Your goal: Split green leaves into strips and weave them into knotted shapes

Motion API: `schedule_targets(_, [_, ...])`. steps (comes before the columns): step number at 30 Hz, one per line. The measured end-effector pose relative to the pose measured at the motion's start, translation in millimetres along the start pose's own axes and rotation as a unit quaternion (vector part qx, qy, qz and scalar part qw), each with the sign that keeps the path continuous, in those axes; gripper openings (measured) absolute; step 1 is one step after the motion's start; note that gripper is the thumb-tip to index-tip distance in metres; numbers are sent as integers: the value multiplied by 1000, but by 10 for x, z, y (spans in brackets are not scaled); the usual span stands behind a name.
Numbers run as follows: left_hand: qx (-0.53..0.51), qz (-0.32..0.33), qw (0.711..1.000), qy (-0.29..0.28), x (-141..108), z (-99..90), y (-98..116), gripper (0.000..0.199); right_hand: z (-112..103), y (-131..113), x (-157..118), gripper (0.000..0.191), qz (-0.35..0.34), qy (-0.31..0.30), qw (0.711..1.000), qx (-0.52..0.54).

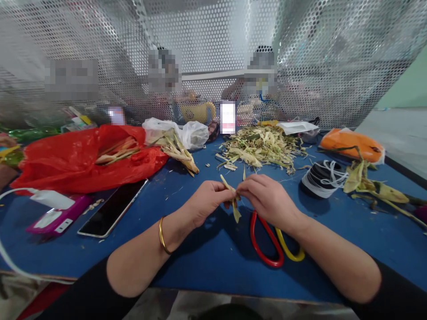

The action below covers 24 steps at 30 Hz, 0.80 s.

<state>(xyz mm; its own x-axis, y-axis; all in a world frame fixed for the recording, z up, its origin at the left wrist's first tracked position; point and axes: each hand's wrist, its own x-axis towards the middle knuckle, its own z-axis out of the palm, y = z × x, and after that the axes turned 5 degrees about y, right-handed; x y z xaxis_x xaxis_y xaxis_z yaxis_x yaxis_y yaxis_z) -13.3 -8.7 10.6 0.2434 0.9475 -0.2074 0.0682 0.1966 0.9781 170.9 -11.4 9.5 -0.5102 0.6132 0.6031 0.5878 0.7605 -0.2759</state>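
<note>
Pinched between the thumb and fingers of my left hand (213, 195) is a pale yellow strip of dried plant leaf (236, 214), with ends sticking out above and below the grip. My right hand (265, 195) meets it from the right, fingertips pressed together at the same strip. The exact hold of the right fingers is partly hidden. Beneath the right hand lie scissors with one red and one yellow handle (267, 249); their blades are covered. Beyond the hands is a heap of shredded dried leaf (260, 144).
On the left are a red plastic bag (76, 151) holding dried stalks, a phone (113, 209) and a purple power strip (58, 218). A black-and-white spool of cord (323, 180), dried leaves (373, 184) and an orange packet (352, 144) lie right. A perforated metal screen (213, 40) rises behind.
</note>
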Motion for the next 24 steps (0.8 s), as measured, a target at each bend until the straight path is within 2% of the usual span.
schedule_targets(4, [-29, -8, 998, 48, 44, -14, -40, 13, -258, 94, 49, 24, 122, -17, 992, 27])
schedule_targets(7, [-63, -20, 995, 75, 65, -37, -49, 15, -446, 120, 56, 6, 171, -144, 975, 11])
schedule_targets(9, [-82, -30, 993, 76, 65, -42, -47, 14, -471, 99, 38, 9, 177, -227, 958, -2])
schedule_targets(11, [-94, -39, 992, 70, 58, -38, -41, 14, -412, 63, 10, 10, 172, -266, 948, -24])
schedule_targets(17, [-101, -74, 991, 48, 43, -48, -25, 14, -136, 5, -44, 6, 199, -258, 943, -65])
schedule_targets(20, [-96, -85, 991, 41, 46, -65, -29, 15, -92, -3, -40, 4, 204, -260, 941, -72])
schedule_targets(24, [-85, -89, 992, 36, 45, -72, -32, 22, -84, 12, -31, 14, 203, -247, 946, -49])
